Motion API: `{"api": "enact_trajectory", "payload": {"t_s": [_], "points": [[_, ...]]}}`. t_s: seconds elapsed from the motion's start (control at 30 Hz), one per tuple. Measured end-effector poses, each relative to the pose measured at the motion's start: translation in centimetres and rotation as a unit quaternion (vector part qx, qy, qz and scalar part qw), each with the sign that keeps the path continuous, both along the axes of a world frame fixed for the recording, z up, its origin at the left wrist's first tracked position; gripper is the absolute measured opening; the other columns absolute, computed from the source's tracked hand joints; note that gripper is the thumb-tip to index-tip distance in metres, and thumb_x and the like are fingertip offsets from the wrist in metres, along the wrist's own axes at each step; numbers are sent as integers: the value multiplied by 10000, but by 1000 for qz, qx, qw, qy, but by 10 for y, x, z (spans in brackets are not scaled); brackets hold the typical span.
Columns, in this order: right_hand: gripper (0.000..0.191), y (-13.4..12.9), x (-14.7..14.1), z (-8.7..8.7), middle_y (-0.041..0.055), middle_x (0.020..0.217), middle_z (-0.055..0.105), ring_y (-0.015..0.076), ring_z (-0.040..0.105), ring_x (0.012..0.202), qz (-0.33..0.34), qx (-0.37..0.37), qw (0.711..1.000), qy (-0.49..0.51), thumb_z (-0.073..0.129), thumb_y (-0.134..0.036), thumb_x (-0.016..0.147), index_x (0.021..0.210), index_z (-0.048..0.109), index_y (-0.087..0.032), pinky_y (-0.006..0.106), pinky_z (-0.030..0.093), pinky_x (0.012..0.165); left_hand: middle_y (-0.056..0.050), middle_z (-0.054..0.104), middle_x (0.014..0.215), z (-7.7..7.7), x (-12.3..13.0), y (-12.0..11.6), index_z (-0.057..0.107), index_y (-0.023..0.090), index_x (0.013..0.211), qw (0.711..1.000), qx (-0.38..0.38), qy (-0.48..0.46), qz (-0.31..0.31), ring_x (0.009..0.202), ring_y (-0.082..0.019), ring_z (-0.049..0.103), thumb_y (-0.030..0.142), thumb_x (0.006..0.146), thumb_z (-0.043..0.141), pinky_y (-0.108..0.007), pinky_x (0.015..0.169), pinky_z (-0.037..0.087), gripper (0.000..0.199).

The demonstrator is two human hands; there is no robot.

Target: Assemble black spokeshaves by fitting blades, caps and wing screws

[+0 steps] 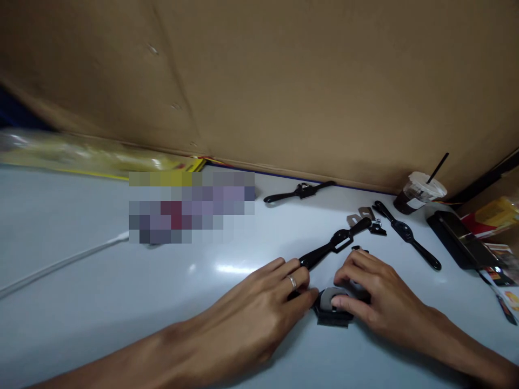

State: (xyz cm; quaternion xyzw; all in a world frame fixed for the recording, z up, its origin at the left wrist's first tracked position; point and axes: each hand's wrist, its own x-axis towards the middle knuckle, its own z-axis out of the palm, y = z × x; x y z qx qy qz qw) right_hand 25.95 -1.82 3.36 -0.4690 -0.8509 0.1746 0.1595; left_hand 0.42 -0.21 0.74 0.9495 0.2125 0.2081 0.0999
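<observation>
My left hand (271, 302), a ring on one finger, is wrapped round the left part of a black tool (332, 316) with a grey plate (327, 298) at its middle. The thumb and fingers of my right hand (368, 286) curl over the plate and the tool's right side; its fingertips are partly hidden. Just beyond my hands lies a black two-handled frame (341, 240) with an open slot, its near handle beside my left fingers. Small flat metal plates (360, 217) and a small black clamp piece (378, 228) rest near its far end.
Two more black two-handled tools lie at the back (305, 190) and right (404, 231). A lidded drink cup with a straw (417, 193) and a black case (462, 240) stand right. A yellow plastic package (93, 156), a white cable (65, 265) and a blurred-out item are left. Cardboard (284, 81) walls the back.
</observation>
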Motion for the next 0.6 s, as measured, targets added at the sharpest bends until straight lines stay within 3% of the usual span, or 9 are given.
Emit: {"api": "enact_trajectory", "payload": {"t_s": [0.2, 0.37, 0.5, 0.6], "points": [[159, 19, 13, -4, -6, 797, 633, 176, 593, 744, -76, -15, 996, 48, 662, -207, 964, 821, 592, -209, 306, 429, 681, -55, 647, 951, -2, 2, -3, 653, 175, 1153, 1000, 23, -8, 11, 850, -231, 597, 23, 934, 461, -362, 743, 477, 329], [137, 35, 30, -4, 52, 920, 666, 240, 634, 854, -119, 67, 990, -28, 587, -272, 1009, 917, 660, -202, 392, 483, 766, -73, 663, 1052, -1, -4, 9, 595, 200, 1297, 995, 37, -76, 55, 909, -230, 625, 209, 1074, 444, -369, 783, 524, 270], [234, 21, 22, 0, 127, 1100, 682, 296, 638, 1014, -62, 146, 986, -55, 522, -304, 1047, 1121, 695, -165, 492, 535, 881, -145, 597, 1420, -6, -19, 45, 514, 202, 1449, 980, 64, -57, 179, 1229, -306, 613, 276, 1095, 390, -513, 1002, 531, 382], [391, 6, 9, -2, 152, 1445, 605, 346, 542, 1334, 20, 121, 989, -82, 567, -398, 1047, 1370, 626, -186, 556, 501, 1068, -197, 376, 1648, -17, -29, 71, 466, 145, 1516, 974, 65, -10, 215, 1494, -362, 416, 359, 1087, 347, -590, 1162, 435, 494]]}}
